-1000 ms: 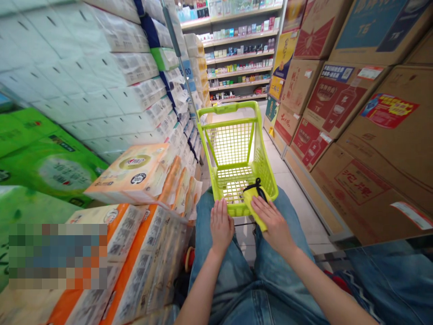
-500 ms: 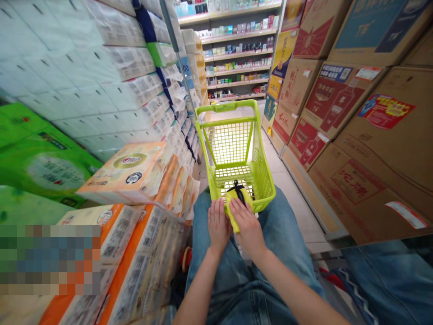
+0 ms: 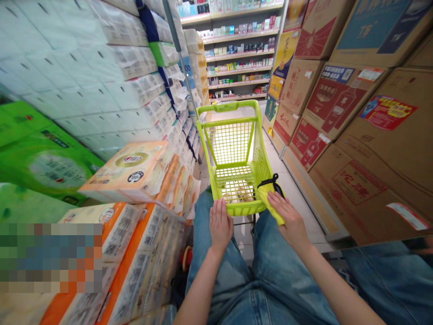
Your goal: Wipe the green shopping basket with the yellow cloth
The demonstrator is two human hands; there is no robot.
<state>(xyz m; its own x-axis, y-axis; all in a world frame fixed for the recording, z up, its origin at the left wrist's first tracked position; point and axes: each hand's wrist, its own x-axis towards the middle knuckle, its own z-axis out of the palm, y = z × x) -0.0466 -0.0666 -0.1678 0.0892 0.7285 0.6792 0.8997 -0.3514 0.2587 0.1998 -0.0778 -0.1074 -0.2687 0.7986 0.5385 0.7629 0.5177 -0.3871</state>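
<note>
My left hand (image 3: 221, 225) lies at the near left corner of a lime-green shopping basket (image 3: 243, 210), its fingers stretched out together against the rim. At the near right corner, my right hand (image 3: 287, 216) presses a yellow cloth (image 3: 265, 194) with black edging and a black loop against the rim. Part of this cloth is hidden under the fingers. The basket has grid walls and stands in front of my knees. Through its bottom, pale shapes show that I cannot make out.
On the left rise stacks of wrapped tissue packs (image 3: 125, 167), close to the basket. Cardboard cartons (image 3: 368, 149) line the right side. Shelves of small goods (image 3: 240, 58) stand at the far end. Another person's denim-clad leg (image 3: 389, 284) is at the lower right.
My right hand has moved right with the yellow cloth, from the middle of the near rim to its right corner. My left hand has hardly moved.
</note>
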